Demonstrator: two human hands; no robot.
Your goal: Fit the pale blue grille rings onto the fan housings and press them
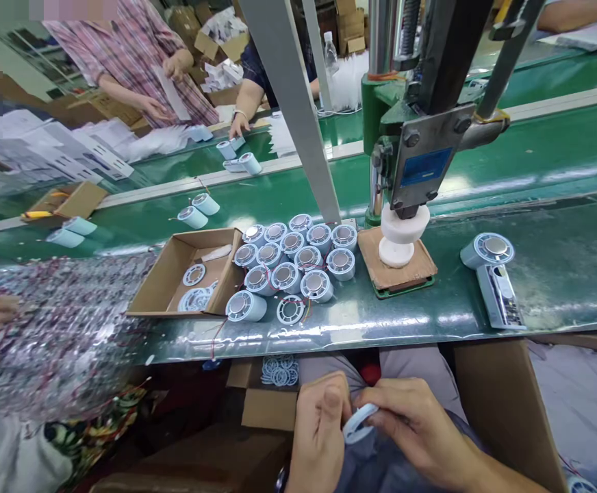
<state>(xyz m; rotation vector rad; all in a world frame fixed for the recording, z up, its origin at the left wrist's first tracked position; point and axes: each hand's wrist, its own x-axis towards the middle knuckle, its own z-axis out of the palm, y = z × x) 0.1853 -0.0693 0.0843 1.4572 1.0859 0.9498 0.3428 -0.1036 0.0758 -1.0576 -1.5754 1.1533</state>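
I saw the green tabletop (pixel 560 274) carrying an open cardboard box (pixel 175 274), clustered blue fan housings (pixel 298 263) mid-front edge, and a press base (pixel 396 270) rightward.

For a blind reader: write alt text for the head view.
Two hands, left hand and right hand, pinch a pale blue ring together over the lap. Ahead on the green bench sit clustered blue round housings, an open cardboard box and a press.

A glossy green conveyor belt (pixel 535 157) crosses my view, a slanted grey metal post (pixel 288 103) rising at centre, brown cardboard cartons (pixel 350 27) stacked at upper centre.
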